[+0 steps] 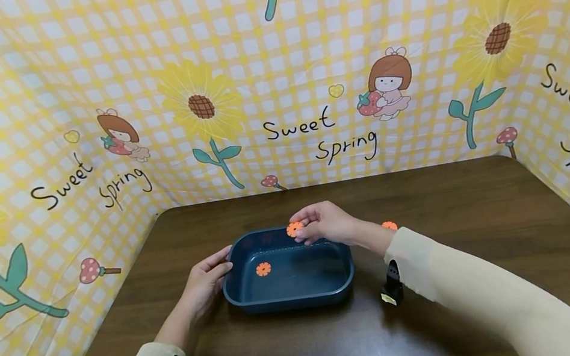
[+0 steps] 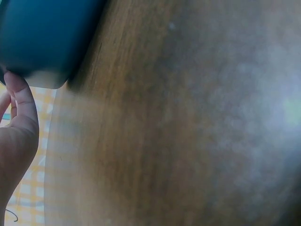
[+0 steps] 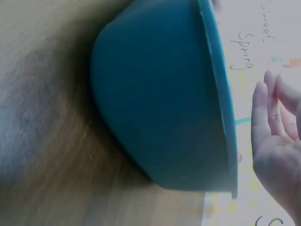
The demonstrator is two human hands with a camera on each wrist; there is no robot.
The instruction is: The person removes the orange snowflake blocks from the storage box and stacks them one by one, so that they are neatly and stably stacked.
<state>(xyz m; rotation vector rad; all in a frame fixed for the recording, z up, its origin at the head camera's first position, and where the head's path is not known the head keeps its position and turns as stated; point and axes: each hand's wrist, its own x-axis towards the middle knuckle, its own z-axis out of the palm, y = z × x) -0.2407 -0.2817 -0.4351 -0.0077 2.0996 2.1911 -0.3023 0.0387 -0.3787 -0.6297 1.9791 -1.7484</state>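
Note:
A dark blue rectangular basin (image 1: 304, 278) stands on the table. My left hand (image 1: 205, 281) grips its left end, thumb at the rim and fingers along the outer wall. An orange notched plastic disc (image 1: 263, 269), flower-like with a hole in its centre, lies on the basin floor toward the left. Above the basin's far rim, my right hand (image 1: 328, 223) pinches a second orange notched disc (image 1: 295, 229) between thumb and fingers. In the right wrist view that hand (image 3: 277, 136) is beside the rim, and the pinched disc does not show.
Another orange disc (image 1: 389, 225) lies on the table right of the basin, partly hidden by my right forearm. The brown wooden table (image 1: 463, 201) backs onto a yellow checked cloth (image 1: 282, 81). Black wrist cameras (image 1: 392, 284) hang by both sleeves.

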